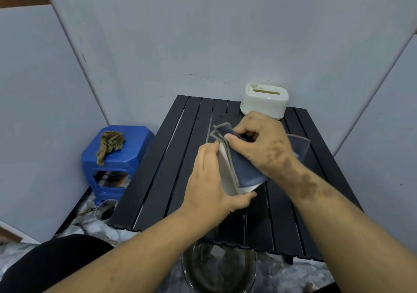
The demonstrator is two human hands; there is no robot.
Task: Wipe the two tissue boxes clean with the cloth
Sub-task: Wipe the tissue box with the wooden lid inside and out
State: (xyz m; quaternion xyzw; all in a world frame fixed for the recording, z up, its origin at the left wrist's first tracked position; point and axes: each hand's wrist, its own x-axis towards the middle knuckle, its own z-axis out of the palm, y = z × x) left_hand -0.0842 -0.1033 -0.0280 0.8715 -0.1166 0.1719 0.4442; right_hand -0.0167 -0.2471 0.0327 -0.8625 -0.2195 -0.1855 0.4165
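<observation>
Hands work above the black table [171, 170] — left hand [209, 186] grips a white tissue box [225, 175], right hand [264, 143] pinches the blue cloth [246, 168] onto it; second tissue box [264, 101] at the table's far edge.

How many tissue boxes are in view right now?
2. One white tissue box stands at the far edge of the black table. The other tissue box is held by the left hand, mostly covered by the blue cloth under the right hand.
</observation>
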